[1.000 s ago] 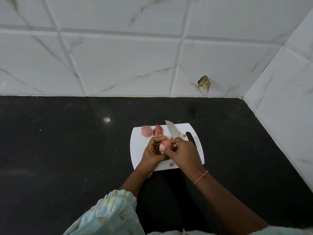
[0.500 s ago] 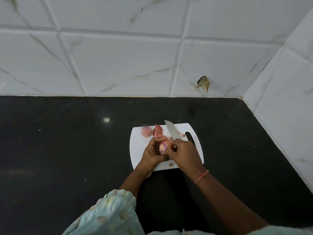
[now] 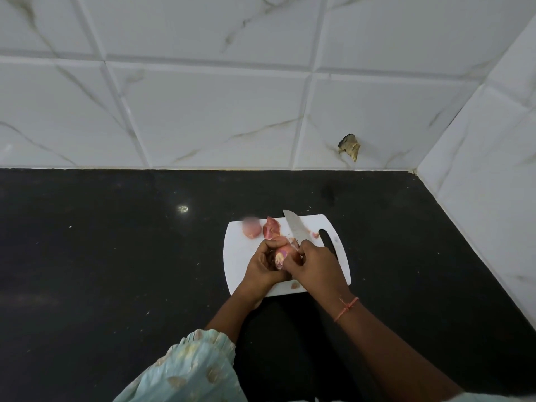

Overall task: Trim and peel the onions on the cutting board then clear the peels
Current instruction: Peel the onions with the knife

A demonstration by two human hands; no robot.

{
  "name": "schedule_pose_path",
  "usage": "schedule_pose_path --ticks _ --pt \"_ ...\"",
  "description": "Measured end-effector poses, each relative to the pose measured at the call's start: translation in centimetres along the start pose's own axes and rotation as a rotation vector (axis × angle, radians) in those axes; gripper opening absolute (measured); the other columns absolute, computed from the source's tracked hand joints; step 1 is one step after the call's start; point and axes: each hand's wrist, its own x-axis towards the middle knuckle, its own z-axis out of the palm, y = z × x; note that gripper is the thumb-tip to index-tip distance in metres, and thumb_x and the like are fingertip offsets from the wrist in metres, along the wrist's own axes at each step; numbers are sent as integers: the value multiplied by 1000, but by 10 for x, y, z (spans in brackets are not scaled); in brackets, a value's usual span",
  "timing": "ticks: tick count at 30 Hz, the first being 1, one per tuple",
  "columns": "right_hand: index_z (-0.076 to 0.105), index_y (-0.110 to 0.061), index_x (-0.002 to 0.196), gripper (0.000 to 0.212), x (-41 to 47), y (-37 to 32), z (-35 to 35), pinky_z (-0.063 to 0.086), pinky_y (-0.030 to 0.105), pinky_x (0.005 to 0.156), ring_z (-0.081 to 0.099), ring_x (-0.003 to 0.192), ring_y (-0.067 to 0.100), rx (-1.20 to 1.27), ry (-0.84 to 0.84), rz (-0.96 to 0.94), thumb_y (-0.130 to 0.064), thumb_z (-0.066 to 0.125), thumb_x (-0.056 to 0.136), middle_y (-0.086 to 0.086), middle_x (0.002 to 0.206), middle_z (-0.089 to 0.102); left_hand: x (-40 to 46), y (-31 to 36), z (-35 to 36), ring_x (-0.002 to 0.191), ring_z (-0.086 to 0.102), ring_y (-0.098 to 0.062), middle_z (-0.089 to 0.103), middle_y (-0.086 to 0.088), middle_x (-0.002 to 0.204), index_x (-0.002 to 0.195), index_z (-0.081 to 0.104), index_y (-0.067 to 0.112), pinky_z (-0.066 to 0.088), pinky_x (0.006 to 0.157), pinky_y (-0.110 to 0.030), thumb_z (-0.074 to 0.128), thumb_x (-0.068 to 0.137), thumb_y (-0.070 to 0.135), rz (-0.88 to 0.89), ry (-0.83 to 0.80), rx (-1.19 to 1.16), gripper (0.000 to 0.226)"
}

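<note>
While both hands (image 3: 293,264) grip onion (image 3: 282,255) mid-board (image 3: 240,256), knife (image 3: 294,226) prob. right.

Pink onion (image 3: 280,254) gripped over white cutting board (image 3: 240,265); peeled onion (image 3: 251,229) and peels (image 3: 271,228) lying at far edge.

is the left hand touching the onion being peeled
Touching. The head view shows the left hand curled round the onion, no gap between them.

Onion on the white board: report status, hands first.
Left hand grips the pink half-peeled onion over the white plastic cutting board. Right hand holds the steel knife, blade pointing away. Loose pink peels on board.
</note>
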Motion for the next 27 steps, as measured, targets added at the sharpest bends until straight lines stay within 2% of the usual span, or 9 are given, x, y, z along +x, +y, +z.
schedule_pose_path --ticks 5,9,12,16,20,23,25,27 --pt "55 -17 92 27 0 0 1 43 26 60 55 67 12 -73 -22 -26 -43 54 92 -6 70 53 1 -1 0 119 63 -23 66 -4 127 125 57 11 53 98 -34 80 70 -13 -4 2 10 65" --pt "56 -14 104 31 0 -1 0 36 24 62 50 70 10 -148 -29 -73 -43 49 96 -5 76 52 0 -1 0 121 62 -23 65 -4 129 126 57 12 53 102 -38 83 69 -6 -6 -5 18 65" --pt "55 -13 111 33 -1 0 -1 32 21 58 48 69 9 -164 -40 -80 -42 47 97 -5 77 52 1 0 0 121 62 -22 65 -4 130 126 56 12 53 101 -36 82 70 -9 -11 -17 18 65" --pt "54 -12 115 34 -2 -2 -2 22 14 50 46 68 8 -171 -40 -91 -40 44 99 2 86 64 0 1 1 120 62 -21 65 -4 129 125 57 12 53 98 -33 81 70 -11 -16 -25 21 64" --pt "54 -10 118 32 1 0 -1 34 21 62 60 79 17 -219 -55 -70 -34 42 101 7 94 67 -1 2 2 120 63 -21 66 -3 127 123 57 13 54 98 -35 83 67 -7 -20 -21 16 66" --pt "57 -9 109 27 3 6 -2 36 27 63 62 82 21 -207 -43 -48 -31 43 100 9 90 66 -1 2 2 119 64 -22 67 -4 125 124 57 13 54 100 -39 84 66 -8 -26 -23 5 67" --pt "58 -12 97 23 2 10 -1 39 29 62 60 72 19 -70 8 -35 -33 48 99 5 79 63 -1 2 1 118 65 -24 68 -3 124 125 56 13 54 100 -41 84 67 -8 -34 -8 -23 68" --pt "61 -16 99 24 0 11 1 48 30 62 62 70 14 95 68 -27 -39 55 96 -1 78 66 -1 3 1 117 65 -26 68 -4 122 126 56 13 54 99 -42 84 68 -7 -37 13 -54 67"
